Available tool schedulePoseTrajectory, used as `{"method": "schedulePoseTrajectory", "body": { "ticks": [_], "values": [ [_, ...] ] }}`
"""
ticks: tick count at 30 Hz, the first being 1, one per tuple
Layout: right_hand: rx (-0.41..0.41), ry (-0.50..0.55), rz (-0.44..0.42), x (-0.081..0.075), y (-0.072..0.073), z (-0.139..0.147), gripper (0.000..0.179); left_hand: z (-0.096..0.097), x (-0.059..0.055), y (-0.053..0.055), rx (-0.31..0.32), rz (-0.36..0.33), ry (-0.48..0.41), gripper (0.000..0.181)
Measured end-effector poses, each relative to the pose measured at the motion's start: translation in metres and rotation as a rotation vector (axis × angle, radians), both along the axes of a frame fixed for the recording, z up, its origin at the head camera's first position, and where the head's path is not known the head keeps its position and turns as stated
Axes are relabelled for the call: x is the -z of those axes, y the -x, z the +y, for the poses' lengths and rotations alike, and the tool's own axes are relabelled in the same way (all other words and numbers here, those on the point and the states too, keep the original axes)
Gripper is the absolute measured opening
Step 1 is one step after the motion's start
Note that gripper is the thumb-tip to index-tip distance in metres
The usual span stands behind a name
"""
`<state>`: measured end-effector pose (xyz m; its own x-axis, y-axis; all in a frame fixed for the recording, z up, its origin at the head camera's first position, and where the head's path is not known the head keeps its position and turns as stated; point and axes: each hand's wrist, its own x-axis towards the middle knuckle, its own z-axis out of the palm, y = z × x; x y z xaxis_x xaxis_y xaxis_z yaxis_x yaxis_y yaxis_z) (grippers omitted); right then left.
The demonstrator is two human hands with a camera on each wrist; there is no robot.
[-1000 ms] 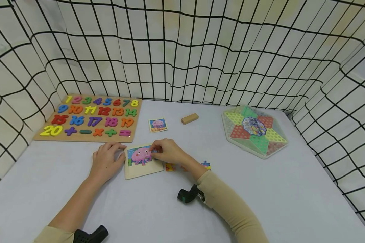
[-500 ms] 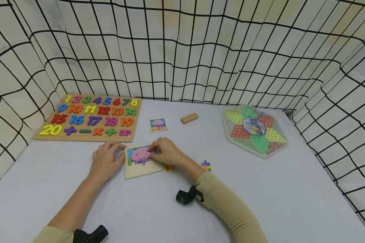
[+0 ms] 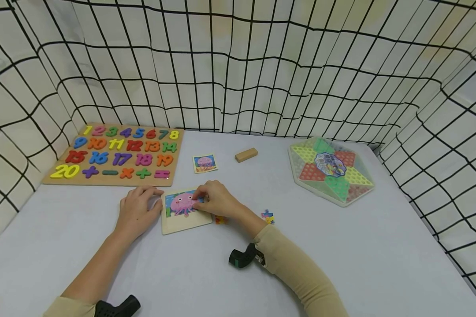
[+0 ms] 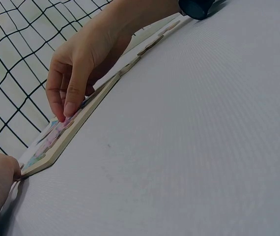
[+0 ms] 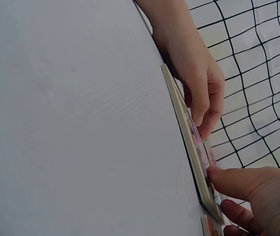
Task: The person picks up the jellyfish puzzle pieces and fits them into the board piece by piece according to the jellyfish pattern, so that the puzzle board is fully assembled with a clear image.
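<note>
The jigsaw puzzle board (image 3: pixel 186 225), a light wooden frame with a pink octopus picture, lies flat on the table. My left hand (image 3: pixel 139 211) rests at the board's left edge, thumb and fingertips touching it. Over the right part of the picture, my right hand (image 3: pixel 218 200) has its thumb and forefinger brought together on a puzzle piece, mostly hidden under the fingertips. In the left wrist view these fingertips (image 4: pixel 69 109) touch the picture surface. Loose puzzle pieces lie to the right: an orange one (image 3: pixel 221 219) beside the board and a blue-and-yellow one (image 3: pixel 268 216) past the wrist.
Behind the board are a small octopus picture card (image 3: pixel 205 163) and a wooden block (image 3: pixel 246 155). A number board (image 3: pixel 107 180) stands at the back left. A hexagonal star-pattern game box (image 3: pixel 331 171) lies at the right. Black netting (image 3: pixel 238 79) rises around the white table.
My right fingertips have shifted slightly left over the picture. The orange piece seen beyond the right wrist a second ago is now covered by the arm. My left hand stays at the board.
</note>
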<state>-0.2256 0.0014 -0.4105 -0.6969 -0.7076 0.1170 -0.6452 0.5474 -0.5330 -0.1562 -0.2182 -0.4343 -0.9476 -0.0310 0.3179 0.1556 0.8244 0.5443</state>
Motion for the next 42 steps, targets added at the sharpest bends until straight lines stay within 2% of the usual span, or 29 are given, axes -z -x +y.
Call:
{"method": "schedulePoseTrajectory", "body": {
  "ticks": [9,19,32,42],
  "values": [
    [0.009,-0.025,0.014,-0.001,-0.001,0.002,0.018,0.0,0.0,0.0,0.0,0.007,0.001,0.018],
    [-0.002,-0.024,0.033,-0.006,-0.006,0.018,0.018,0.0,-0.001,-0.001,-0.001,0.0,0.005,0.019],
    [0.061,-0.101,-0.033,-0.008,-0.015,0.044,0.028,0.001,0.0,-0.001,-0.002,0.0,-0.001,0.018],
    [0.065,-0.139,-0.034,-0.008,-0.019,0.061,0.031,0.001,-0.001,-0.001,-0.003,-0.007,0.0,0.019]
  ]
}}
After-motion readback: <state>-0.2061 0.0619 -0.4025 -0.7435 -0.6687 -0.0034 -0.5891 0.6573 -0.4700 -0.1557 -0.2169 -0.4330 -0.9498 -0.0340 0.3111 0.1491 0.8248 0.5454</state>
